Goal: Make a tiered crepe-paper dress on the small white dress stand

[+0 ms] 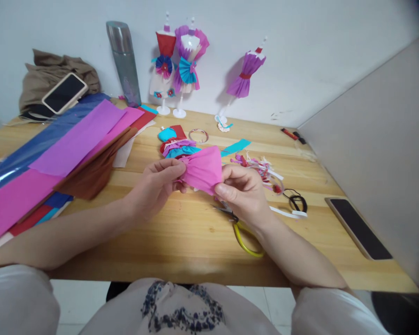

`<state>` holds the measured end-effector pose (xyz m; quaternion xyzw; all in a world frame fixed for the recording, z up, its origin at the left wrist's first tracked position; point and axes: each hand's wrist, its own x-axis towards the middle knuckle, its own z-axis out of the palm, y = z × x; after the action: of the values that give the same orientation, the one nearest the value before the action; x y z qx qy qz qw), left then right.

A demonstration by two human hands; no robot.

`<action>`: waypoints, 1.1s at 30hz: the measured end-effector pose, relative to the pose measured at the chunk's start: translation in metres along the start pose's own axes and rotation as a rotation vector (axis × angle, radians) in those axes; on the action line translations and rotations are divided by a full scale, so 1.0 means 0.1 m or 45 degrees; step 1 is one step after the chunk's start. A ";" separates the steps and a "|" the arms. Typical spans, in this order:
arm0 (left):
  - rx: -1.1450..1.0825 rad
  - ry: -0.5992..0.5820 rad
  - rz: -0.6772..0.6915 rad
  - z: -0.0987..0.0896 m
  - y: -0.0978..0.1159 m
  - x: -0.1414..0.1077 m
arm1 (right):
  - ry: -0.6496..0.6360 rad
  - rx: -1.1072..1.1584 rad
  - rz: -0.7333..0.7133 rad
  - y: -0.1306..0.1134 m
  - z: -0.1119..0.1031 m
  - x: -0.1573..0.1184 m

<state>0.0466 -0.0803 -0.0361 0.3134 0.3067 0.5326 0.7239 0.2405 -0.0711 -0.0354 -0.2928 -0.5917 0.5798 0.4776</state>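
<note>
A pink piece of crepe paper, gathered at its left end and fanned out to the right, is held above the table. My left hand pinches the gathered end between thumb and fingers. At the wide right edge, my right hand grips the paper between thumb and forefinger. Scissors with yellow handles lie below my right hand, partly hidden by it. Just behind the paper lies a small form dressed in red, purple and blue paper.
Crepe paper sheets cover the table's left side. Dressed mini mannequins and a bottle stand along the wall. Paper scraps, a black band and a phone lie to the right.
</note>
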 end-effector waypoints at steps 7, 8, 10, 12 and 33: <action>0.100 -0.057 0.016 -0.02 -0.04 -0.01 | 0.011 0.128 0.109 -0.02 -0.03 0.05; 0.127 -0.051 0.020 -0.02 -0.04 -0.01 | 0.020 0.130 0.143 -0.03 -0.02 0.05; 0.171 -0.041 0.034 0.00 -0.04 -0.01 | 0.029 0.146 0.219 -0.04 0.00 0.04; 0.202 -0.026 0.056 0.01 -0.05 -0.01 | 0.027 0.208 0.265 -0.05 0.01 0.03; 0.683 -0.258 0.366 -0.15 0.01 0.05 | 0.179 0.128 0.062 -0.21 -0.19 0.12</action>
<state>0.0357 -0.0732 -0.0453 0.5846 0.3150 0.4956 0.5598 0.2576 -0.0557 -0.0148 -0.3227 -0.5195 0.5981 0.5179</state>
